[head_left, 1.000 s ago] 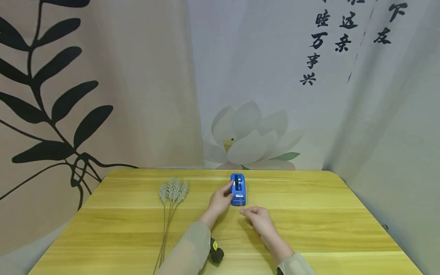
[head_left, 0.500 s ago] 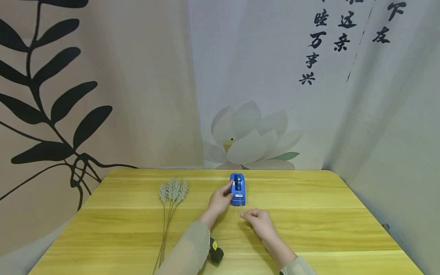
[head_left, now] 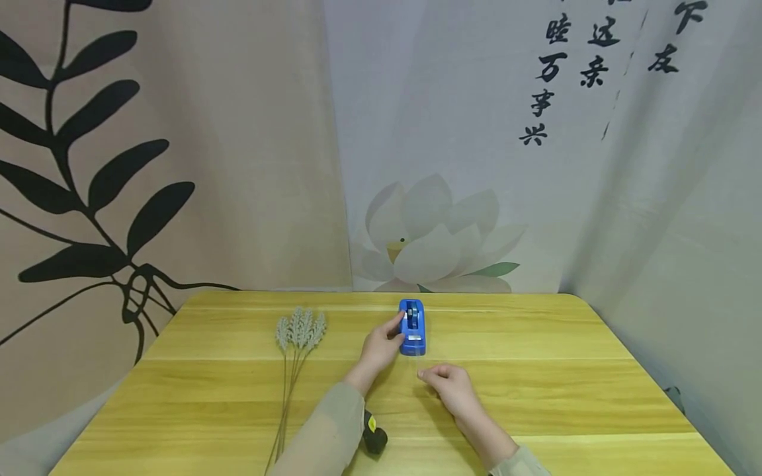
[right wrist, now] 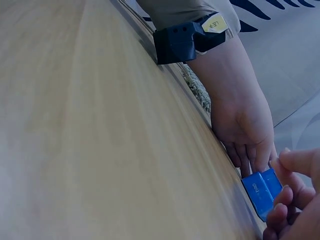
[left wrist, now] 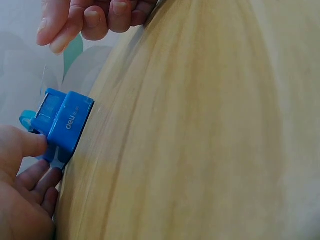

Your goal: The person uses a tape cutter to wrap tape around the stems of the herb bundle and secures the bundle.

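Note:
A blue tape dispenser rests on the wooden table near its back edge. My left hand grips its left side, the thumb near the cutter end in the left wrist view. In front of the dispenser, my right hand pinches the end of a thin strip of clear tape between thumb and index finger. The strip runs from the dispenser to those fingertips and is barely visible. In the right wrist view, the right hand partly covers the dispenser.
Several grey-green wheat-like stalks lie on the table left of my left arm. A black wrist device sits at the left sleeve. A printed curtain hangs behind the table.
My right hand has drawn back a little from the dispenser, toward me, and the strip of clear tape between them has lengthened. My left hand and the dispenser stay in place.

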Available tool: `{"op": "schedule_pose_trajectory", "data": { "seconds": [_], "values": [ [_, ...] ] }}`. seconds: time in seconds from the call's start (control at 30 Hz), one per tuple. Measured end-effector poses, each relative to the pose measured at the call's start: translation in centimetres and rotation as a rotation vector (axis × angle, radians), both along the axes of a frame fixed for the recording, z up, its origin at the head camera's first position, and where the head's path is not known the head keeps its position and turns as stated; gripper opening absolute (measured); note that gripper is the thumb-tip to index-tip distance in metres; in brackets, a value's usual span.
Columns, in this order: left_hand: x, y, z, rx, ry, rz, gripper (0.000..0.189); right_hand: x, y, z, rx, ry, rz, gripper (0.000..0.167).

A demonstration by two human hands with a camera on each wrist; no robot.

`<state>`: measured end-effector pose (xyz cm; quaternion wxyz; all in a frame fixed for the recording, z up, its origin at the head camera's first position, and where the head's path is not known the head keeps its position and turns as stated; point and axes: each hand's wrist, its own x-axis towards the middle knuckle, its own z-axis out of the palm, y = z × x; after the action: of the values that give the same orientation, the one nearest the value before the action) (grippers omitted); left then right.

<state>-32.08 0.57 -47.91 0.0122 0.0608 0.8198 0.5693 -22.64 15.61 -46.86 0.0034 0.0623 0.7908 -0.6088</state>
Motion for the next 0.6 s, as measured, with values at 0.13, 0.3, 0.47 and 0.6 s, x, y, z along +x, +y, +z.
{"op": "schedule_pose_trajectory", "data": {
  "seconds": [0.13,0.3,0.47,0.6],
  "values": [
    [0.01,0.02,0.04,0.008,-0.006,0.0,0.049,0.18,0.07,0.11,0.002,0.001,0.01,0.021],
    [-0.01,0.09,-0.01,0.002,-0.005,0.0,0.05,0.35,0.08,0.08,0.003,-0.001,0.015,0.021],
    [-0.01,0.05,0.03,0.003,-0.005,0.0,0.05,0.51,0.08,0.09,0.013,0.001,0.022,0.021],
    [-0.12,0.05,-0.05,0.008,-0.011,0.002,0.05,0.67,0.08,0.13,0.015,-0.014,0.027,0.021]
  ]
}}
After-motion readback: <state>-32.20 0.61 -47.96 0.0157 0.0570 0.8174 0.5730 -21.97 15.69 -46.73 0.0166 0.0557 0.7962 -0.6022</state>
